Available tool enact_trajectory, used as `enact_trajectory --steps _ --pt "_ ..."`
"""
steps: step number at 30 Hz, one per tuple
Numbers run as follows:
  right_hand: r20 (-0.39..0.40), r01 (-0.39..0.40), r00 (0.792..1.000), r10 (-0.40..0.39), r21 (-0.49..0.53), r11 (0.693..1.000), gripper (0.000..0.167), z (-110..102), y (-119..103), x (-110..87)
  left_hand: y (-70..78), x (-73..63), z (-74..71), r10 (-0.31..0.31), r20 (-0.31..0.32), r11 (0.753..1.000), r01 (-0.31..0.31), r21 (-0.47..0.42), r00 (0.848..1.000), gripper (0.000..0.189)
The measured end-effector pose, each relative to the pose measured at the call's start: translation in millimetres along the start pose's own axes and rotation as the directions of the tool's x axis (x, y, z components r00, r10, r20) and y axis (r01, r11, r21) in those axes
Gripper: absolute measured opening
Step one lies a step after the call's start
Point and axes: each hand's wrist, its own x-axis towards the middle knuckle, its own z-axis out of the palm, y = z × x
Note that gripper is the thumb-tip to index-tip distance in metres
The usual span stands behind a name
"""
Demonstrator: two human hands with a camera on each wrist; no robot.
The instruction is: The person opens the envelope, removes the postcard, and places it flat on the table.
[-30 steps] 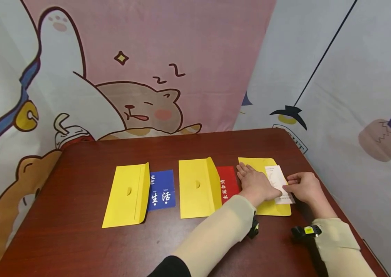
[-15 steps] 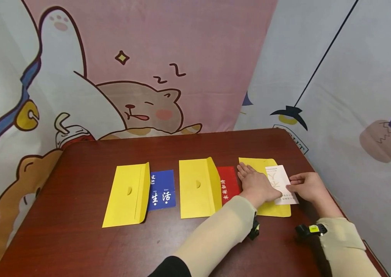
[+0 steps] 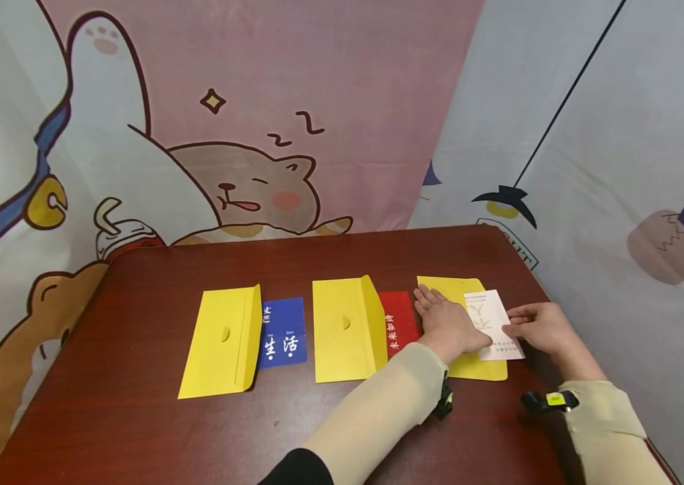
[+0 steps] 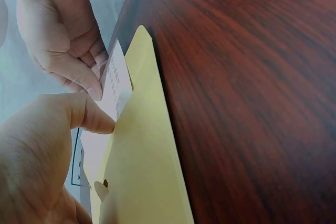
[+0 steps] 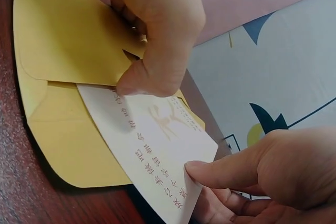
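In the head view, my left hand [image 3: 446, 329] rests on the right-hand yellow envelope [image 3: 456, 286], fingers stretched out flat over it. The right wrist view shows the left thumb [image 5: 137, 80] pressing at the envelope's mouth, beside the notch. A white card [image 3: 490, 320] with printed characters sticks out of that mouth over the opened flap [image 5: 73, 145]. Its inner end is hidden inside the envelope. My right hand [image 3: 540, 329] pinches the card's outer edge, thumb on top and fingers beneath, also seen in the left wrist view.
A middle yellow envelope [image 3: 338, 353] has a red card [image 3: 399, 316] jutting from its right side, partly behind the left hand. Further left, another yellow envelope [image 3: 217, 364] has a blue card [image 3: 284, 330] protruding. All lie on a dark red-brown table [image 3: 136, 323] before a cartoon-printed cloth [image 3: 366, 101].
The right hand has drawn the white card slightly to the right, so more of its print shows. The left hand has stayed in place on the envelope.
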Motion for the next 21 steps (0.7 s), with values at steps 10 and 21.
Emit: enact_trajectory --steps 10,21 --pt "-0.003 0.007 1.000 -0.007 0.023 1.000 0.046 -8.7 1.6 -3.3 -1.8 -3.3 -2.1 0.003 0.001 1.000 -0.003 -0.018 1.000 0.120" --pt "0.008 -0.011 1.000 0.011 0.034 0.999 0.049 -22.4 7.0 -5.4 -3.8 -6.6 -3.7 0.015 -0.023 0.999 -0.016 -0.034 1.000 0.120"
